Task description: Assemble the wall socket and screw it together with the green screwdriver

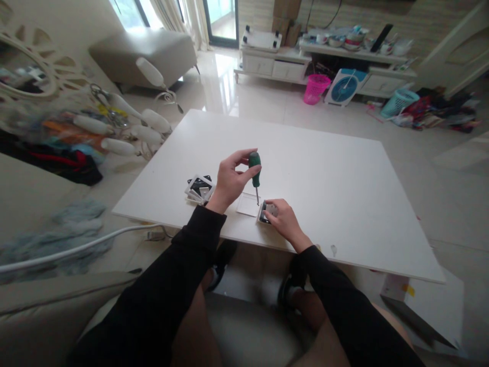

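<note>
My left hand [234, 176] is closed around the green handle of a screwdriver [254, 168], which points down with a small dark bit, perhaps a screw, at its tip. Close to that tip, my right hand [283, 216] grips a small socket-like device [263, 213] with a white rim and dark body; its face is partly hidden by the fingers. A thin white square plate [247, 205] lies flat between the two hands. Left of my left wrist is a small pile of white and black frames [199, 187], partly overlapping one another.
All this rests on a white table [324, 173] near its front edge. A white lamp with several shades [153, 122] stands off the left corner. Beyond the table are a pink basket [316, 89], a blue fan [344, 87] and a long low cabinet [267, 65]. A white cable [95, 242] runs at left.
</note>
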{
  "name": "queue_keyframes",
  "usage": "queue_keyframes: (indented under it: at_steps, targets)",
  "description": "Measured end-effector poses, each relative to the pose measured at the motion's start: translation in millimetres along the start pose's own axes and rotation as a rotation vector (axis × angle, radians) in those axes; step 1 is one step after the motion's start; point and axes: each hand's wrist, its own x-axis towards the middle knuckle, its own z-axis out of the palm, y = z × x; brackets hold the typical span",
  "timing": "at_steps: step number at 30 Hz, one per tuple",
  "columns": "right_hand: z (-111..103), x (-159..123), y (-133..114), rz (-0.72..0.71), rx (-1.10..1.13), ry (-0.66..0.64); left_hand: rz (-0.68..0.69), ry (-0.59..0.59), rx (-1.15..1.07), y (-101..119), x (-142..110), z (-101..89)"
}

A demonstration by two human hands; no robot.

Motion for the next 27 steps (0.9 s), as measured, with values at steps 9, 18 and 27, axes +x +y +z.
queue_keyframes:
  at_steps: [9, 18, 27]
  targets:
    - [6, 2, -12, 0.094, 0.269, 0.049, -0.003, -0.030, -0.147, 0, -1, 5.6]
    - [5, 0, -13, 0.156, 0.314, 0.125, -0.005, -0.036, -0.156, 1, 0, 7.9]
    - [3, -2, -15, 0.175, 0.317, 0.169, 0.005, -0.033, -0.154, 3, -1, 8.5]
